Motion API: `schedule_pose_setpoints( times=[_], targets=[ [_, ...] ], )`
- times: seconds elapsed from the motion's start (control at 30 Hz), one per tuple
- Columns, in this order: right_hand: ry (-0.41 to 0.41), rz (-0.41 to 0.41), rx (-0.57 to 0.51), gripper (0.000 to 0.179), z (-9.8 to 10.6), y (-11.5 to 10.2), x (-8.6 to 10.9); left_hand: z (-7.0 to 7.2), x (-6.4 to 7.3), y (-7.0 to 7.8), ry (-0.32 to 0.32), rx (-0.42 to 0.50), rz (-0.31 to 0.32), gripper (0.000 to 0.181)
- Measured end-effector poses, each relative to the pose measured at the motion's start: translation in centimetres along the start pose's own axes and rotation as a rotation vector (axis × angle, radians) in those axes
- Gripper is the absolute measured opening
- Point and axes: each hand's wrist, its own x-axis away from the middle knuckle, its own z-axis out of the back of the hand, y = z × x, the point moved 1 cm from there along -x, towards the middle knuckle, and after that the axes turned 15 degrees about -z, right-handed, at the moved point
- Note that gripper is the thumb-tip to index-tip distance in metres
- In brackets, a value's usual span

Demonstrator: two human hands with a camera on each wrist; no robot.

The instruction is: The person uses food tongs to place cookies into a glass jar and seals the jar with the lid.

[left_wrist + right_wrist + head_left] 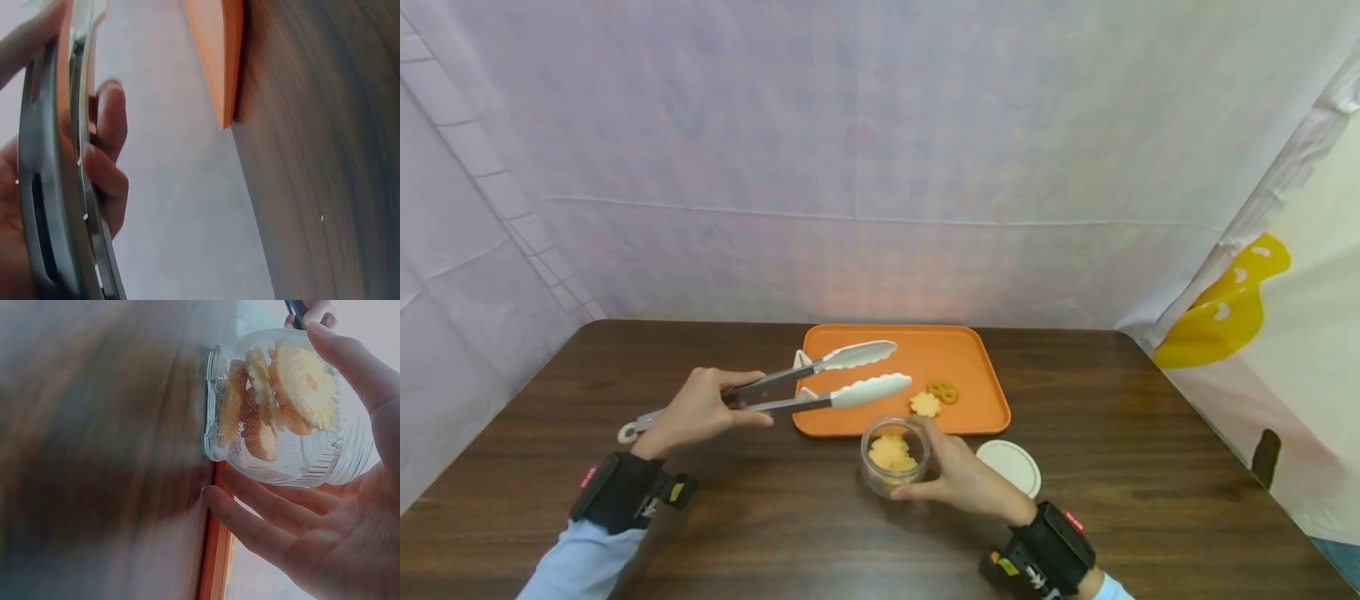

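My left hand point(703, 408) grips a pair of metal tongs point(786, 379) with white scalloped tips, held spread apart above the left part of an orange tray point(842, 423). My right hand point(958, 471) holds a clear glass jar point(871, 479) around its side, standing on the table just in front of the tray. Several flower-shaped cookies point(303, 384) lie inside the jar, which has no lid on. On the tray, a flower-shaped cookie point(925, 404) sits beside a pretzel-shaped cookie point(943, 392). In the left wrist view the fingers wrap the tongs' handles point(47, 181).
A white round lid point(1011, 467) lies on the dark wooden table point(775, 533), right of the jar. Pale cloth point(850, 167) hangs behind the table and at both sides. A yellow shape point(1225, 308) is on the right cloth.
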Motion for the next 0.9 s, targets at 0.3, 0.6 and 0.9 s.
schedule_pose_setpoints(
  times=[0.3,0.6,0.9],
  targets=[
    [-0.015,-0.013,-0.010,0.079,-0.1,0.1,-0.1,-2.5,-1.9,-0.5,-0.032,-0.040,0.023,0.065],
    [-0.011,0.006,-0.022,0.081,-0.2,0.1,0.0,-4.9,-3.7,-0.6,-0.067,-0.087,0.008,0.064],
    [-0.011,0.004,-0.018,0.079,-0.3,0.3,0.0,-6.0,-4.6,-0.3,-0.110,-0.108,0.011,0.062]
  ],
)
